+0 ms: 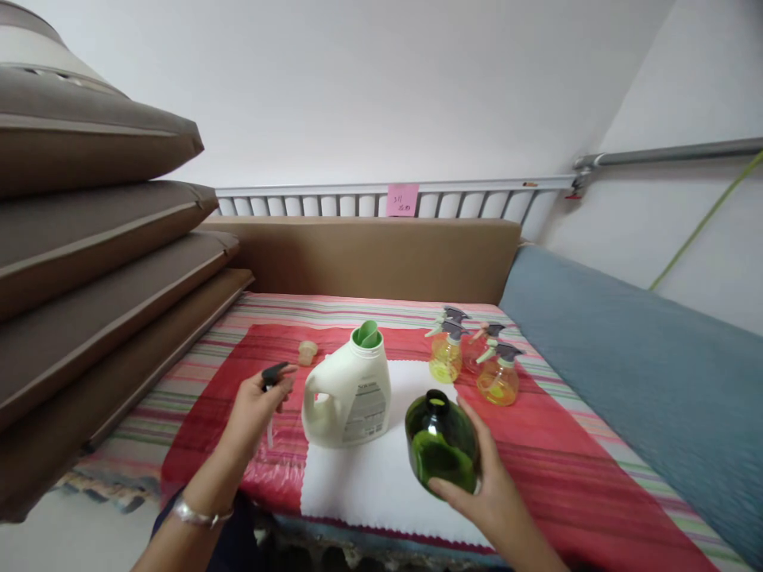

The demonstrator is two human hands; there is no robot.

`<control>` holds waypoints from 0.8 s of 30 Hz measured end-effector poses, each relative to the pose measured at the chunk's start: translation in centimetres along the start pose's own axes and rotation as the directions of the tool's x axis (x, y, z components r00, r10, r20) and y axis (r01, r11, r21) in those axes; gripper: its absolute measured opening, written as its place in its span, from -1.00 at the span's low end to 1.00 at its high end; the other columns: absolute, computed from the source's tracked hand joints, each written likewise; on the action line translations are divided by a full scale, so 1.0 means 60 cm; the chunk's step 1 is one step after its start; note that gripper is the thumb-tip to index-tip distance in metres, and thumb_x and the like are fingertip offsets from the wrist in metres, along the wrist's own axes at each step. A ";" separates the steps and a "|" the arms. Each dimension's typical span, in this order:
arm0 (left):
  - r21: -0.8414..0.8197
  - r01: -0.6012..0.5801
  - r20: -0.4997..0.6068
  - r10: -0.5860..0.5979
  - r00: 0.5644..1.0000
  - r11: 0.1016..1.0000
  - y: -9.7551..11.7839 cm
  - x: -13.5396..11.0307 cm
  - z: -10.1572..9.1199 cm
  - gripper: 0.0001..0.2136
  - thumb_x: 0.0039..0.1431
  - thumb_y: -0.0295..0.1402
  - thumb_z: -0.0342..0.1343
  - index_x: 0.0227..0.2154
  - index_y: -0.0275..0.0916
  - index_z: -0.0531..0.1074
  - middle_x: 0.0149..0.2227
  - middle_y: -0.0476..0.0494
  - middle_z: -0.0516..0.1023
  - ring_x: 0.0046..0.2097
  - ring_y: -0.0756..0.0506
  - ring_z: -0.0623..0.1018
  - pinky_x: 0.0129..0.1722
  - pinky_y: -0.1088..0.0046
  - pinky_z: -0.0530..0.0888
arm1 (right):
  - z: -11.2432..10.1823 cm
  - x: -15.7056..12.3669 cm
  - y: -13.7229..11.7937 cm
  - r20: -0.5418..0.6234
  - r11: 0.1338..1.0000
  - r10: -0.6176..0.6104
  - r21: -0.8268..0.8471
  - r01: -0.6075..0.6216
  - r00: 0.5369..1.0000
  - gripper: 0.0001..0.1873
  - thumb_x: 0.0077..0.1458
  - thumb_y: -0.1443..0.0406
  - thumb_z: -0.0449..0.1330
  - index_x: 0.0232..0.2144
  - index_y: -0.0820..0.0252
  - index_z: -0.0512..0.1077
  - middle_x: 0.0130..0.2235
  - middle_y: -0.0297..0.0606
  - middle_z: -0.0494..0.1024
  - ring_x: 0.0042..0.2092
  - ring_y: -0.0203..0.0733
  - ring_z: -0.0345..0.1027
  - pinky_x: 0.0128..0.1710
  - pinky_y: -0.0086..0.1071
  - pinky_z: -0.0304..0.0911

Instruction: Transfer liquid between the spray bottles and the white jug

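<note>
My right hand (486, 485) grips a dark green, round bottle (441, 441), its mouth uncovered and tilted slightly. Between the fingers of my left hand (256, 401) is a black pump head (275, 373), with a pale tube hanging below. Standing between my hands is a white detergent jug (351, 389). Its cap is off, and a green pour spout (368, 334) shows in the neck. The bottle is held over a white scalloped mat (358, 485). Behind the jug's handle lies a small translucent cap (307, 352).
Several spray bottles (446, 359) with yellowish or pinkish contents stand at the back right. A red plastic sheet (536, 469) covers the striped cloth (286, 306). Stacked cushions (107, 214) rise on the left; a blue padded side (632, 357) borders the right.
</note>
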State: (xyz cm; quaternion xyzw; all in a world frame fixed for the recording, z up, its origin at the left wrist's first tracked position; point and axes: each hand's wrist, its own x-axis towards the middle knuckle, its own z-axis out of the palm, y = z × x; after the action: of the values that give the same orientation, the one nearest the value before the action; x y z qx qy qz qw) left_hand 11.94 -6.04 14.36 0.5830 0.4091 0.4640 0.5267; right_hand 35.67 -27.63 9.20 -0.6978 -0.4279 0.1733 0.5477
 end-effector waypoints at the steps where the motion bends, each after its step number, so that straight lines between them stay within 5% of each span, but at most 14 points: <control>1: 0.041 0.020 0.011 -0.021 1.000 0.999 -0.016 0.001 0.004 -0.59 -0.21 -0.25 0.29 -0.24 -0.36 0.50 -0.57 0.02 0.48 -0.62 0.07 0.33 -0.63 0.56 0.28 | -0.011 0.012 -0.004 -0.012 1.000 -0.017 -0.016 0.017 1.000 -0.05 -0.20 0.21 0.26 0.21 0.07 -0.07 0.20 -0.05 0.19 0.21 0.11 0.06 0.14 0.01 0.07; 6: 0.150 0.043 0.109 -0.060 0.992 0.988 -0.067 0.015 0.027 -0.40 -0.28 -0.27 0.30 -0.07 -0.33 0.43 -0.30 -0.18 0.61 -0.42 -0.09 0.53 -0.42 0.41 0.46 | -0.055 0.078 -0.036 -0.005 0.991 -0.100 -0.091 0.099 0.995 0.00 -0.20 0.18 0.32 0.22 0.03 -0.11 0.21 -0.07 0.16 0.21 0.10 0.06 0.16 0.03 0.05; 11: 0.183 -0.131 0.212 0.091 0.973 0.974 -0.103 0.051 0.039 -0.48 -0.26 -0.31 0.30 -0.12 -0.32 0.44 -0.11 -0.26 0.57 -0.09 -0.21 0.52 -0.07 0.28 0.42 | -0.071 0.136 -0.081 0.032 0.923 -0.241 -0.300 0.240 0.970 -0.02 -0.21 0.22 0.34 0.22 -0.02 -0.05 0.19 -0.16 0.22 0.20 0.10 0.07 0.16 -0.01 0.06; 18: 0.429 -0.273 0.219 0.194 0.956 0.861 -0.124 0.057 0.045 -0.71 -0.11 -0.33 0.17 -0.26 -0.26 0.46 -0.33 -0.11 0.58 -0.26 -0.17 0.53 -0.23 0.35 0.43 | -0.066 0.167 -0.090 0.051 0.890 -0.251 -0.382 0.251 0.967 0.00 -0.20 0.19 0.35 0.22 -0.02 -0.08 0.15 -0.13 0.24 0.14 0.10 0.17 0.12 0.01 0.13; 24: 0.676 -0.396 0.278 0.283 0.918 0.621 -0.108 0.038 0.047 -0.89 -0.01 -0.36 0.04 -0.40 -0.23 0.41 -0.41 -0.10 0.54 -0.30 -0.16 0.53 -0.32 0.41 0.39 | -0.083 0.181 -0.101 0.109 0.828 -0.285 -0.473 0.302 0.952 -0.02 -0.20 0.22 0.35 0.21 -0.05 -0.06 0.20 -0.14 0.17 0.19 0.11 0.09 0.14 0.06 0.07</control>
State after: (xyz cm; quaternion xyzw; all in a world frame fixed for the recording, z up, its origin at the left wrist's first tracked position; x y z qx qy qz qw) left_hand 15.27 -3.77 8.14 0.8406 0.4006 0.3136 0.1858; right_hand 42.96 -21.92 18.90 -0.7353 -0.5687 -0.0138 0.3685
